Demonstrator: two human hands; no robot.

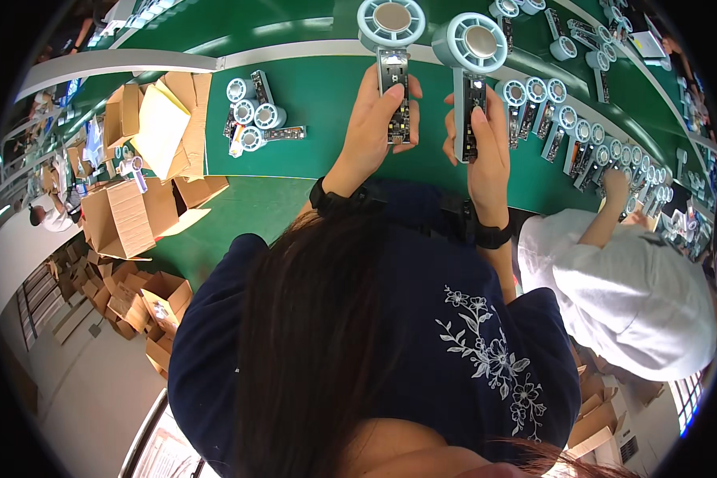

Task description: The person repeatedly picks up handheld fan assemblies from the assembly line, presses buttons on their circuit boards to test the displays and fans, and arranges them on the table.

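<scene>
My left hand [366, 119] is closed round the handle of a light-blue handheld fan [392, 17]. Its round grille points up, and the thumb lies on the bare dark circuit board in the handle. A second handheld fan [479, 40] of the same kind is gripped in my right hand [490, 135], thumb on its exposed board. Both fans are held upright side by side above the green table [311, 88], their heads apart. Left of my hands, several similar fans [269, 116] lie in a loose cluster on the table.
Long rows of fans [567, 118] stretch along the right side. There a person in a white shirt [621, 279] sits close, one hand [616, 183] among the fans. Open cardboard boxes [127, 215] stand at left, more on the floor. A pale rail [287, 48] crosses behind.
</scene>
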